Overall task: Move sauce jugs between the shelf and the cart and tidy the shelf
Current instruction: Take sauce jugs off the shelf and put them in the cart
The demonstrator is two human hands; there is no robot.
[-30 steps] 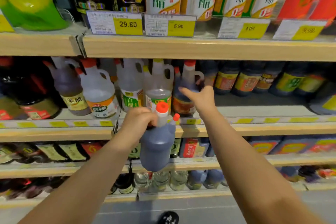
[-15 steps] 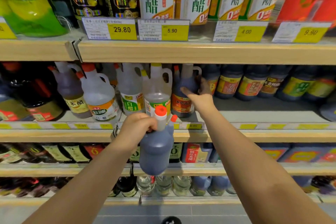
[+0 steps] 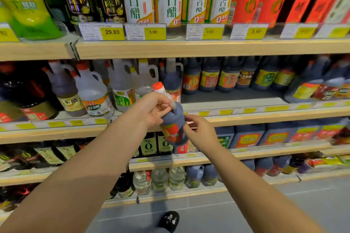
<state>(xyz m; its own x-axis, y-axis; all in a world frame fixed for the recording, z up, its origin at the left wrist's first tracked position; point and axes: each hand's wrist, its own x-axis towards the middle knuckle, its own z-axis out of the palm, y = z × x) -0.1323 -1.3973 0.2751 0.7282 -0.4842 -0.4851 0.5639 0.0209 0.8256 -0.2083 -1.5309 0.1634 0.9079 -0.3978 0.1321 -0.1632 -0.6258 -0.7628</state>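
Observation:
A dark sauce jug (image 3: 173, 121) with an orange cap and a red label hangs tilted in front of the middle shelf (image 3: 246, 119). My left hand (image 3: 151, 108) grips it at the neck and handle. My right hand (image 3: 198, 131) touches the jug's right side near the label, fingers curled against it. Behind them, on the middle shelf, stand another dark jug (image 3: 171, 79) with a clear handle and several pale vinegar jugs (image 3: 121, 89). No cart is in view.
A bare stretch of the middle shelf (image 3: 227, 98) lies right of the dark jug, in front of a back row of dark bottles (image 3: 227, 77). Upper and lower shelves are packed with bottles. Grey floor and my shoe (image 3: 169, 220) show below.
My right hand has left the dark jug on the shelf and come down onto the held jug. The held jug has turned, so its red label now shows. The view has shifted right.

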